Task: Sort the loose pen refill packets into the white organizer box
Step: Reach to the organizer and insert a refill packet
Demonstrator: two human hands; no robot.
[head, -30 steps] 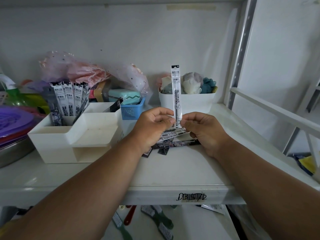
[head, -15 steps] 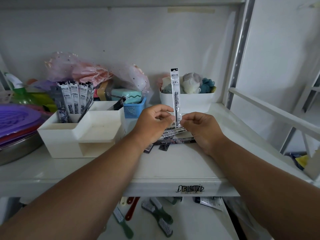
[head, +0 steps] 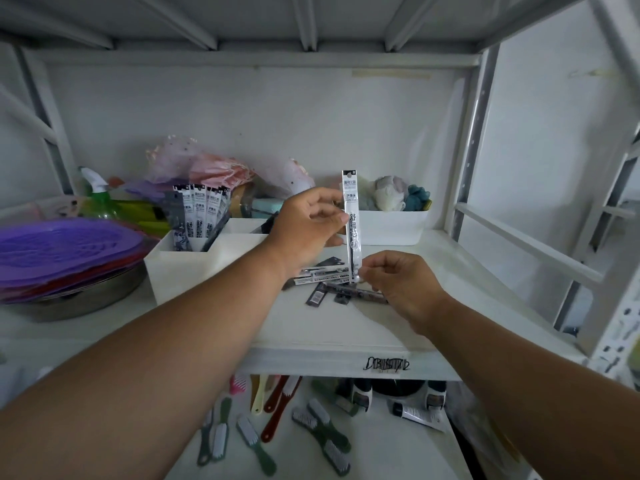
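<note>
One refill packet [head: 352, 223] stands upright above the middle of the white shelf [head: 339, 327], held at two places. The left hand [head: 309, 227] pinches it near mid-length between thumb and curled fingers; the right hand [head: 401, 285], at 5 o'clock from the left, pinches its lower end between thumb and fingertips. The packet's top end is free and points to 12 o'clock. Directly beneath both hands a heap of loose refill packets [head: 332, 275] lies flat on the shelf, overlapping one another at mixed angles. The white organizer box [head: 194, 268] sits at 9 o'clock from the hands, well clear of the held packet; its rear compartment holds a row of sorted packets [head: 201, 216] standing upright, leaning slightly. At 9 o'clock from the box lies a stack of purple and red lids [head: 65, 254] on a metal bowl [head: 86, 299]. At 2 o'clock from the hands stands a white tub [head: 391, 227] against the back wall, holding soft items. On the lower shelf, at 6 o'clock, several brushes [head: 322, 431] lie scattered.
</note>
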